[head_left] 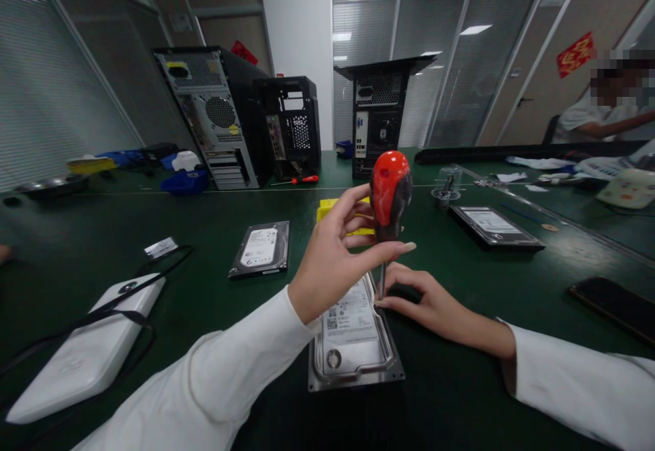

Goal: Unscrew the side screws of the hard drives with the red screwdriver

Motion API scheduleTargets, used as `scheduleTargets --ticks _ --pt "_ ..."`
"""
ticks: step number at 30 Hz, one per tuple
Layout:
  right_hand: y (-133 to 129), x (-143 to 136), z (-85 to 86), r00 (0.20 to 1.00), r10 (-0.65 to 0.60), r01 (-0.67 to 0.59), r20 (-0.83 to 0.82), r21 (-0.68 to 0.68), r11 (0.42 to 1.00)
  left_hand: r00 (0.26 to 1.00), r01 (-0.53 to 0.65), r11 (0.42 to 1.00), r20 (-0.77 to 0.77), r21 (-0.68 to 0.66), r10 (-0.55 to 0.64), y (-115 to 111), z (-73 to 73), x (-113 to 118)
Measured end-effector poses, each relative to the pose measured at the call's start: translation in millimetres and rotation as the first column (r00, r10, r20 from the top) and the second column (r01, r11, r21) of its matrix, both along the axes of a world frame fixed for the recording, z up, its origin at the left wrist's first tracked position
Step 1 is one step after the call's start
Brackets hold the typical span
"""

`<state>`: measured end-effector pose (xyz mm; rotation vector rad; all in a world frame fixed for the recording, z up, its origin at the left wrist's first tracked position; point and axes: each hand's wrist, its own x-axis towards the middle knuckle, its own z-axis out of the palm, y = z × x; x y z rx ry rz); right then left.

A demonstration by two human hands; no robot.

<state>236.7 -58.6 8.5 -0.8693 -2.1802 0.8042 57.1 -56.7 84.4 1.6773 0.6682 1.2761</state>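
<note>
A screwdriver (391, 195) with a red and black handle stands upright over a hard drive (353, 342). My left hand (338, 243) grips the handle between thumb and fingers. Low on the metal shaft, my right hand (422, 297) pinches with thumb and forefinger close to the drive's right edge. The tip meets the drive there, but a screw under it cannot be made out. The drive lies flat with its label up, its far end partly hidden by my left hand. Behind my fingers shows a yellow box (327, 210).
Two other hard drives (260, 246) (491, 226) lie left and right. A white power bank (86, 355) with a black cord is at the left, a dark phone (614, 308) at the right. Computer cases (240, 117) stand at the back. A person (598, 120) sits far right.
</note>
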Motion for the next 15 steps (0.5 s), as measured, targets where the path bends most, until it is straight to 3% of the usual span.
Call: scheduleTargets --ticks 15 --pt "0.3 0.2 -1.4 1.0 -0.015 0.015 0.007 -0.032 0.999 0.997 0.068 0.997 0.026 -0.03 -0.067 -3.8 0.4 1.7"
